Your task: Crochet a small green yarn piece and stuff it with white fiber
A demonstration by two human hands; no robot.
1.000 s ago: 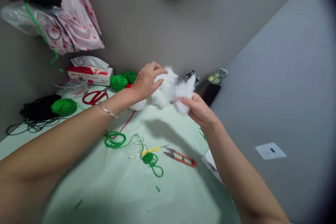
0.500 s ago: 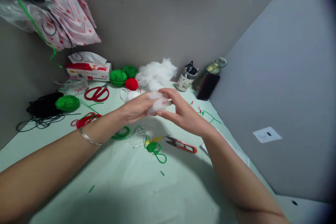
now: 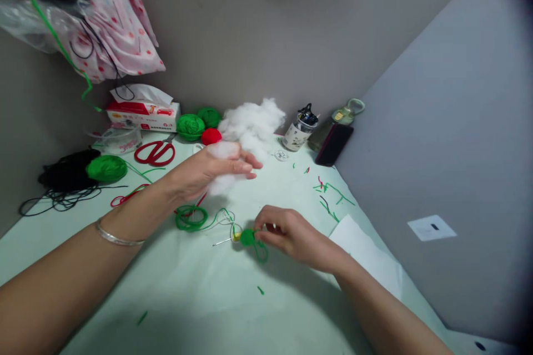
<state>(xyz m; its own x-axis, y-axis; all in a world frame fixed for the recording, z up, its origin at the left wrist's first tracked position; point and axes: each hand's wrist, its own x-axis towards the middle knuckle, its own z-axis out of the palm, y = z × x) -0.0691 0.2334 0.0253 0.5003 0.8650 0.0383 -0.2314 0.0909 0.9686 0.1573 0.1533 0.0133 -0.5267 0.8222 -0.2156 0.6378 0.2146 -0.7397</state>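
Observed beneath both hands: a pale green tabletop (image 3: pixel 187 283). Recorded at its far side: a heap of white stuffing (image 3: pixel 250 122), beyond the left hand (image 3: pixel 206 173). Noted for the left hand: held above the table, curled loosely round a tuft of white stuffing (image 3: pixel 224 149), with fluff showing on both sides of the thumb. Noted for the right hand (image 3: pixel 295 236): low, fingers bent, thumb and fingertips pinching the edge of a small green piece (image 3: pixel 247 237). Located just left of the right hand's fingertips, touching; nearer to that hand than to the left, farther out and to the left. Found left of the piece: a coil of green cord (image 3: pixel 191 227). Found close beside it: a yellow-handled hook (image 3: pixel 222 242), partly hidden, long axis roughly crosswise, tip pointing left.
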